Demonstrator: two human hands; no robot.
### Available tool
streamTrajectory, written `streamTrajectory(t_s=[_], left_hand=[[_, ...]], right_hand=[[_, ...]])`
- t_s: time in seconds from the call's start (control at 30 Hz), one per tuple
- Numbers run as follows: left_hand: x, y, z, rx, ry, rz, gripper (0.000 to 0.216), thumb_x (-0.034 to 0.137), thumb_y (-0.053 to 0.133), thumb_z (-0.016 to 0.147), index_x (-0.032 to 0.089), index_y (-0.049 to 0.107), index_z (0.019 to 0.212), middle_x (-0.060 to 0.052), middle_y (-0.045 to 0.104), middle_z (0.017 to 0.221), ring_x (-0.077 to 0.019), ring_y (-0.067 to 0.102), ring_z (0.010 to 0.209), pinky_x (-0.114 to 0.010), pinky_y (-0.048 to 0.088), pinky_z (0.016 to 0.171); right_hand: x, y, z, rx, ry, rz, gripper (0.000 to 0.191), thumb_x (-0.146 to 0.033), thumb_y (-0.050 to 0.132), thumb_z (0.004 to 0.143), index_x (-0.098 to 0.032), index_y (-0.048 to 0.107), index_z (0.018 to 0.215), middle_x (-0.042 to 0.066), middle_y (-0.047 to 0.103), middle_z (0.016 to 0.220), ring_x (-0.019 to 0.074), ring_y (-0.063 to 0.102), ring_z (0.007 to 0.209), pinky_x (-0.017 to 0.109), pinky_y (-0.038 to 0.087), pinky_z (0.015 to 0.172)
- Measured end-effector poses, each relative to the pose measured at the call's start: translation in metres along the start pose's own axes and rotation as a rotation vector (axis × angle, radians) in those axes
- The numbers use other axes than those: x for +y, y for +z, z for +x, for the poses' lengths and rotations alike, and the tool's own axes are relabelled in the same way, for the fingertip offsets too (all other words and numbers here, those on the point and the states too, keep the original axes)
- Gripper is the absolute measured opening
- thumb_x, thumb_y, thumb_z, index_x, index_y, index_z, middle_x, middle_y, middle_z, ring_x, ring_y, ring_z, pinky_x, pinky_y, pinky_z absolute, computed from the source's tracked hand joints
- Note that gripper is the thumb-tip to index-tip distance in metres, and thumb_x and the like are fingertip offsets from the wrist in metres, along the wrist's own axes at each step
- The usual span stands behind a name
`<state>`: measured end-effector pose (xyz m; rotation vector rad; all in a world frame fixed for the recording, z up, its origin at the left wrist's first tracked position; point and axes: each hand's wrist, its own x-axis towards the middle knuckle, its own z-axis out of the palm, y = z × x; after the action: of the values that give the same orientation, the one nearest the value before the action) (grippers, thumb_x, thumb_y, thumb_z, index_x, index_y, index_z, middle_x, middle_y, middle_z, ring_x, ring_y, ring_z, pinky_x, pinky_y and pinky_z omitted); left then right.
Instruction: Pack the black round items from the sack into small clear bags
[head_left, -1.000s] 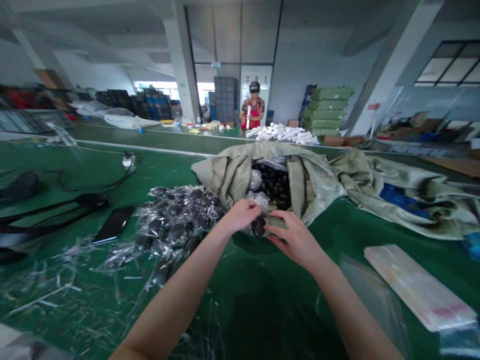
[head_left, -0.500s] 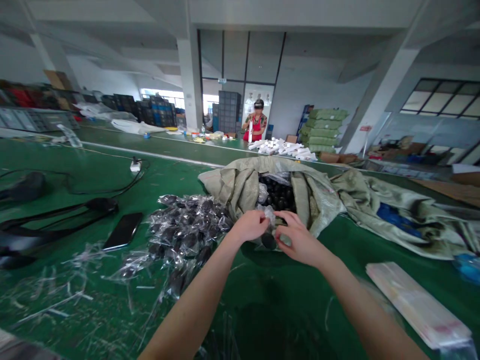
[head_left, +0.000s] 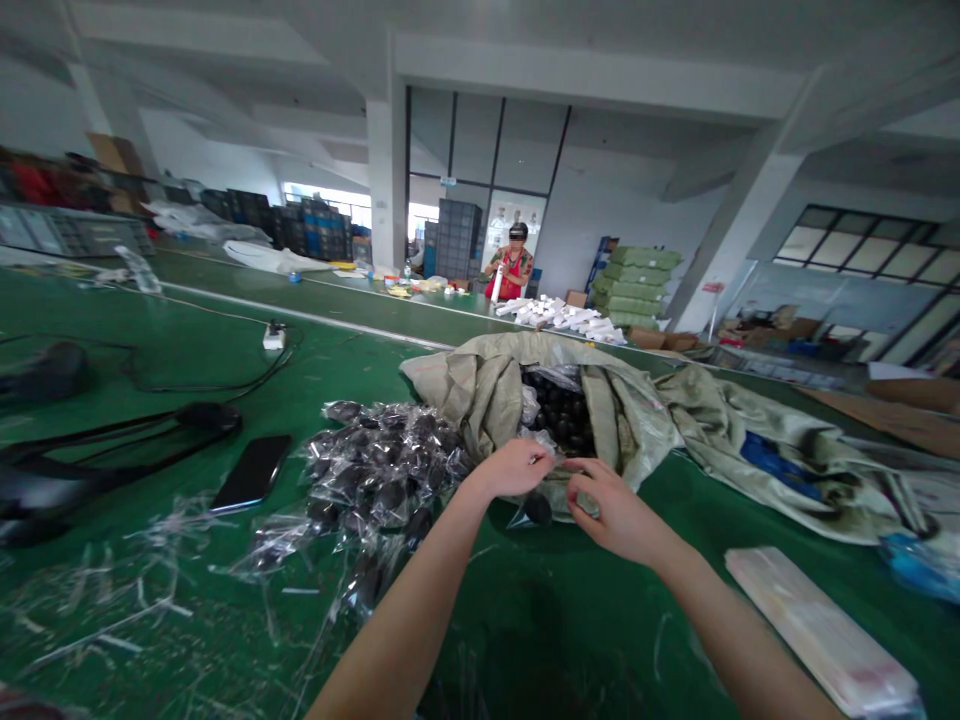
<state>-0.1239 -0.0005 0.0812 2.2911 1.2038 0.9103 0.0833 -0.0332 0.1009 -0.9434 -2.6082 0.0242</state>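
My left hand point(head_left: 516, 468) is closed, its thumb and fingertips pinched on the top of a clear plastic bag point(head_left: 519, 518). In that bag a dark round piece point(head_left: 537, 508) hangs just below the fingers, low over the table. My right hand point(head_left: 611, 508) is beside it with curled fingers, the forefinger reaching to the left fingertips; what it pinches, if anything, is too small to make out. Right behind both hands lies an open woven sack point(head_left: 484, 385) full of black round pieces point(head_left: 566, 412). Left of the sack is a pile of bagged dark pieces point(head_left: 386, 465).
A phone point(head_left: 253, 472) and black straps point(head_left: 112, 440) lie left on the green table point(head_left: 360, 362), with plastic scraps in front. At right are a stack of clear bags point(head_left: 817, 625) and another sack point(head_left: 780, 440). Across the tables a person point(head_left: 511, 265) stands behind white boxes point(head_left: 559, 313).
The view has tilted up slightly, so things sit lower. My hands stay together in front of the sack, the left fingertips now nearer the right forefinger. The bagged piece still hangs below them.
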Motion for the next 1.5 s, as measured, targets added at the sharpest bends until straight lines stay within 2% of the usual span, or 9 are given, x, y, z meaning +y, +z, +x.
streamTrajectory(t_s=[0.27, 0.43, 0.8, 0.93, 1.0, 1.2, 1.3, 1.37, 1.5], left_hand=[[-0.001, 0.005, 0.001, -0.162, 0.022, -0.113, 0.034, 0.034, 0.045, 0.089, 0.015, 0.068, 0.071, 0.001, 0.057, 0.061, -0.0130, 0.050, 0.063, -0.025, 0.036, 0.061], [-0.001, 0.010, 0.002, -0.223, -0.035, -0.178, 0.037, 0.038, 0.045, 0.089, 0.015, 0.072, 0.078, 0.001, 0.057, 0.061, -0.0127, 0.049, 0.060, -0.024, 0.035, 0.058], [-0.012, 0.030, 0.008, -0.184, -0.101, -0.144, 0.035, 0.037, 0.044, 0.089, 0.015, 0.070, 0.084, -0.001, 0.061, 0.070, -0.0148, 0.053, 0.067, -0.026, 0.039, 0.064], [-0.016, 0.039, 0.010, -0.224, -0.093, -0.119, 0.036, 0.035, 0.043, 0.089, 0.016, 0.072, 0.083, -0.001, 0.061, 0.070, -0.0148, 0.054, 0.069, -0.025, 0.039, 0.065], [-0.018, 0.041, 0.011, -0.238, -0.093, -0.111, 0.035, 0.035, 0.043, 0.089, 0.016, 0.072, 0.082, -0.001, 0.062, 0.071, -0.0147, 0.054, 0.069, -0.025, 0.039, 0.065], [-0.026, 0.044, 0.013, -0.140, -0.138, -0.064, 0.036, 0.040, 0.044, 0.090, 0.016, 0.069, 0.079, -0.001, 0.063, 0.071, -0.0154, 0.055, 0.069, -0.026, 0.039, 0.064], [-0.030, 0.044, 0.012, -0.058, -0.201, 0.008, 0.038, 0.051, 0.052, 0.085, 0.016, 0.067, 0.078, -0.002, 0.065, 0.073, -0.0165, 0.057, 0.070, -0.026, 0.039, 0.064], [-0.032, 0.043, 0.011, -0.068, -0.213, 0.012, 0.040, 0.056, 0.059, 0.079, 0.017, 0.067, 0.077, -0.002, 0.067, 0.075, -0.0172, 0.059, 0.072, -0.027, 0.040, 0.065], [-0.037, 0.044, 0.011, -0.106, -0.229, -0.074, 0.032, 0.049, 0.066, 0.075, 0.017, 0.071, 0.076, -0.001, 0.071, 0.076, -0.0178, 0.062, 0.075, -0.027, 0.043, 0.070]], right_hand=[[0.006, 0.021, -0.013, 0.150, 0.125, 0.126, 0.010, -0.013, 0.051, 0.087, -0.020, 0.057, 0.083, 0.007, 0.063, 0.095, 0.0216, 0.061, 0.095, 0.039, 0.050, 0.086], [0.007, 0.030, -0.022, 0.242, 0.168, 0.181, 0.011, -0.014, 0.051, 0.088, -0.020, 0.060, 0.085, 0.005, 0.062, 0.085, 0.0208, 0.062, 0.085, 0.036, 0.051, 0.079], [0.023, 0.046, -0.038, 0.341, 0.251, 0.229, 0.014, -0.019, 0.055, 0.089, -0.021, 0.065, 0.097, 0.004, 0.059, 0.078, 0.0201, 0.062, 0.073, 0.037, 0.054, 0.072], [0.034, 0.060, -0.039, 0.413, 0.268, 0.279, 0.011, -0.020, 0.055, 0.088, -0.021, 0.066, 0.087, 0.010, 0.062, 0.105, 0.0228, 0.063, 0.097, 0.038, 0.054, 0.083], [0.037, 0.067, -0.038, 0.411, 0.283, 0.362, 0.010, -0.019, 0.055, 0.087, -0.020, 0.065, 0.087, 0.011, 0.063, 0.112, 0.0217, 0.064, 0.098, 0.036, 0.055, 0.081], [0.042, 0.080, -0.030, 0.406, 0.332, 0.430, 0.010, -0.016, 0.053, 0.084, -0.020, 0.062, 0.084, 0.003, 0.067, 0.079, 0.0165, 0.063, 0.071, 0.029, 0.051, 0.070], [0.045, 0.086, -0.025, 0.460, 0.380, 0.430, 0.008, -0.018, 0.053, 0.083, -0.020, 0.060, 0.083, 0.002, 0.065, 0.076, 0.0165, 0.062, 0.067, 0.029, 0.050, 0.067], [0.048, 0.090, -0.023, 0.493, 0.425, 0.482, 0.006, -0.022, 0.054, 0.083, -0.020, 0.059, 0.086, 0.003, 0.066, 0.078, 0.0174, 0.064, 0.069, 0.030, 0.051, 0.067], [0.053, 0.098, -0.020, 0.502, 0.525, 0.599, 0.019, -0.026, 0.060, 0.081, -0.020, 0.057, 0.099, 0.003, 0.069, 0.079, 0.0189, 0.068, 0.072, 0.031, 0.053, 0.069]])
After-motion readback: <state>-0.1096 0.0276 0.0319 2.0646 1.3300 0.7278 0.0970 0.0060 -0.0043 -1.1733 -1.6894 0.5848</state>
